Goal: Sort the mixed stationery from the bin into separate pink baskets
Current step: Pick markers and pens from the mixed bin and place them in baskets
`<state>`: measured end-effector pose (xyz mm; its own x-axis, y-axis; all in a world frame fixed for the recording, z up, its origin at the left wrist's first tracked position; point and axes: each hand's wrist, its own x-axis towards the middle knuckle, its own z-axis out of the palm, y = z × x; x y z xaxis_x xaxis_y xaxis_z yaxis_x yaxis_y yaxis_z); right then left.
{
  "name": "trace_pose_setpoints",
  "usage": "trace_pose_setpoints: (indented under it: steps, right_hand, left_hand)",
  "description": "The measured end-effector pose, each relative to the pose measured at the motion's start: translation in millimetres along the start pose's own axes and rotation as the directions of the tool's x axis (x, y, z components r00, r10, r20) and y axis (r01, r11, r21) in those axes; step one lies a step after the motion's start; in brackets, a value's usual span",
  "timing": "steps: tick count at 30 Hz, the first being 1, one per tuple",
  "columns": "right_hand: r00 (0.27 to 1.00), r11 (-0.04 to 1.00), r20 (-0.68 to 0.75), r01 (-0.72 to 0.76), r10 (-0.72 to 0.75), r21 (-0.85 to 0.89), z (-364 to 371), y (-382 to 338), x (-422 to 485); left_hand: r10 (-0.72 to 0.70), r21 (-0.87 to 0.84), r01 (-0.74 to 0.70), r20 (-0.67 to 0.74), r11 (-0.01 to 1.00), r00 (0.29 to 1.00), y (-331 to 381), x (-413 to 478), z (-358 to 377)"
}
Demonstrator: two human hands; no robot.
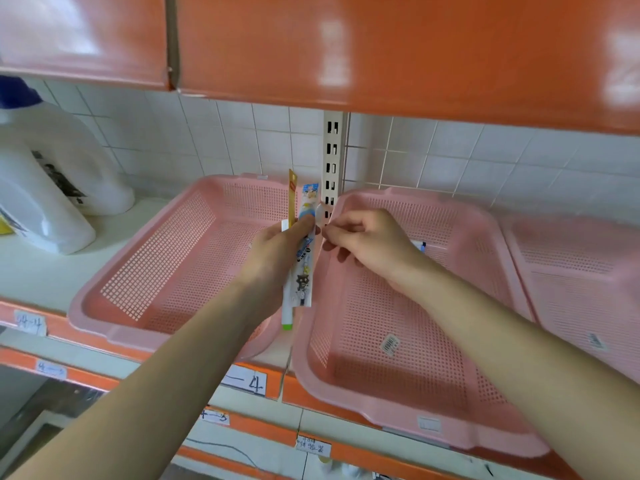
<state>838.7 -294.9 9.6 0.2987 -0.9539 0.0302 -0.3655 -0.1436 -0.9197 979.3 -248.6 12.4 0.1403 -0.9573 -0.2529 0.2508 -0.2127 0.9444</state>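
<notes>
**Stationery bundle held at the left rim of the middle basket**

Your left grip [273, 252] is closed round an upright bundle of three items: a cartoon-printed packet [304, 271], a white pen with a green end [287, 315] that points down, and a thin orange-yellow strip [293, 195] that stands up out of the top. The bundle hangs just above the left rim of the middle basket [398, 414], over the gap between it and the left basket [104, 317].

Your right grip [370, 242] hovers over the far part of the middle basket. Its fingers are curled and its fingertips meet just beside the bundle. You cannot tell whether they pinch anything.

A pen with a blue part [420, 244] lies in the middle basket, mostly hidden behind your right grip. A barcode sticker [390, 344] sits on the mesh floor nearer to you.

The right basket [571, 289] touches the right rim of the middle basket. All three pink baskets rest on a white shelf [41, 271]. Behind the middle basket's left corner a slotted upright [331, 157] stands against the tiled wall. Well to the left of the middle basket, beyond the left basket, stand white bottles [45, 202].
</notes>
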Motion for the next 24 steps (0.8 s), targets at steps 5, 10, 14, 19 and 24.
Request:
trace_pose_setpoints:
  steps: [5, 10, 14, 19, 24]
  right_hand:
    - [0.989, 0.996, 0.14, -0.06, 0.05, 0.066, -0.5, -7.8, -17.2]
    - [0.986, 0.995, 0.16, -0.052, 0.037, 0.088, -3.4, -3.2, -25.5]
    - [0.983, 0.996, 0.18, -0.056, 0.042, 0.071, -3.2, -1.6, -26.6]
    - [0.987, 0.988, 0.146, -0.093, 0.074, 0.126, 2.3, -5.0, -25.0]
    - [0.995, 0.988, 0.044, -0.095, 0.09, 0.12, 23.5, -18.1, -5.7]
  left_hand:
    - [0.086, 0.031, -0.084, -0.074, 0.996, 0.994, -7.6, -5.6, 9.1]
    - [0.129, 0.074, -0.12, -0.131, 0.99, 0.983, -14.1, -12.4, 14.3]
    - [0.156, 0.113, -0.141, -0.138, 0.984, 0.978, -17.6, -17.2, 8.1]
    - [0.14, 0.088, -0.128, -0.157, 0.988, 0.978, -12.4, -11.4, -15.1]
    - [0.042, -0.03, -0.046, -0.127, 0.998, 0.991, 7.3, -2.0, -48.5]
